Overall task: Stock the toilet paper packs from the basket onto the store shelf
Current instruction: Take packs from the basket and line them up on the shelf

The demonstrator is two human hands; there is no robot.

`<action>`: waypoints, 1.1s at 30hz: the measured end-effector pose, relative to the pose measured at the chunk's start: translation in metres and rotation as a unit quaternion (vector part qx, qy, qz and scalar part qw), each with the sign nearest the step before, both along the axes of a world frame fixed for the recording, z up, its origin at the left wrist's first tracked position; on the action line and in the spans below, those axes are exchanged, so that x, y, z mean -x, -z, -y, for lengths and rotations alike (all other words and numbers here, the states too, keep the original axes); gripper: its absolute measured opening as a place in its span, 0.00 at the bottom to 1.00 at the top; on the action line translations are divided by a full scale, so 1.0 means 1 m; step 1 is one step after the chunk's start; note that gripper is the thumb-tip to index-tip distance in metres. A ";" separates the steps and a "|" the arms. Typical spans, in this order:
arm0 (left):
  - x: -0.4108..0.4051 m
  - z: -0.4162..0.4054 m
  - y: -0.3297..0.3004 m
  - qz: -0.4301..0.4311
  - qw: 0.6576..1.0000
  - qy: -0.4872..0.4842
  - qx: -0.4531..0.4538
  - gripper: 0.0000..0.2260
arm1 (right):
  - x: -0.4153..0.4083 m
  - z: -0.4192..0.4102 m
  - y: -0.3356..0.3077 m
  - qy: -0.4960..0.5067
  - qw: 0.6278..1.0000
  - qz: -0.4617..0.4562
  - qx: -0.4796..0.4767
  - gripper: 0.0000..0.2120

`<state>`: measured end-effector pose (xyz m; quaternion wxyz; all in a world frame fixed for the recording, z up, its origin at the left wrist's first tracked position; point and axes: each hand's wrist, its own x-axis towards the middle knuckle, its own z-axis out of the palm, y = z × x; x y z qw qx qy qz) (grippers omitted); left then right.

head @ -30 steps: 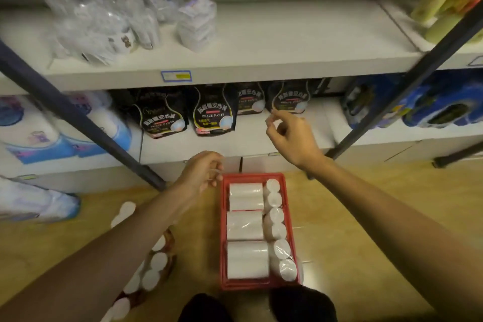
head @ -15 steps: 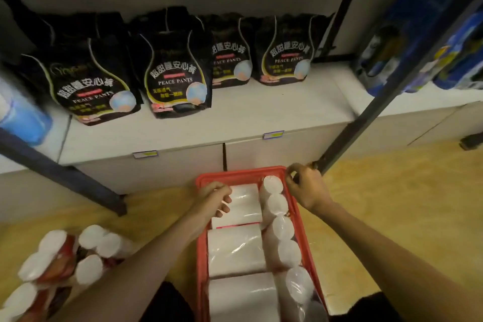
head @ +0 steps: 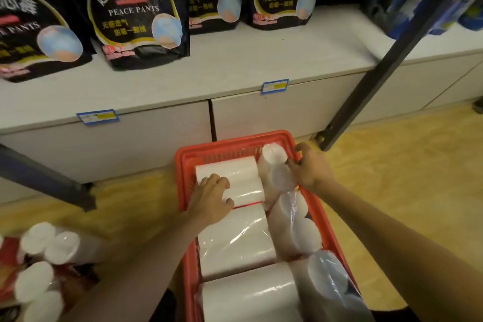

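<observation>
While plastic-wrapped, cylindrical toilet paper packs (head: 230, 184) under both hands (head: 209, 200).

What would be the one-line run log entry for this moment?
phase: reaching into red basket | left hand: on flat toilet paper pack | right hand: at upright pack | shelf: not stocked

A red basket (head: 235, 145) sits on the wooden floor (head: 392, 178) against the shelf's (head: 235, 65) front edge, black pouches (head: 138, 8) lining the shelf's back.
</observation>
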<state>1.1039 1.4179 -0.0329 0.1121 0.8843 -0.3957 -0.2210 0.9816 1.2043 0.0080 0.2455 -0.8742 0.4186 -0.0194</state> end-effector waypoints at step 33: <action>-0.017 0.006 0.028 0.273 0.880 0.375 -0.100 0.25 | -0.020 -0.029 0.052 -0.166 0.972 -0.089 0.142 0.25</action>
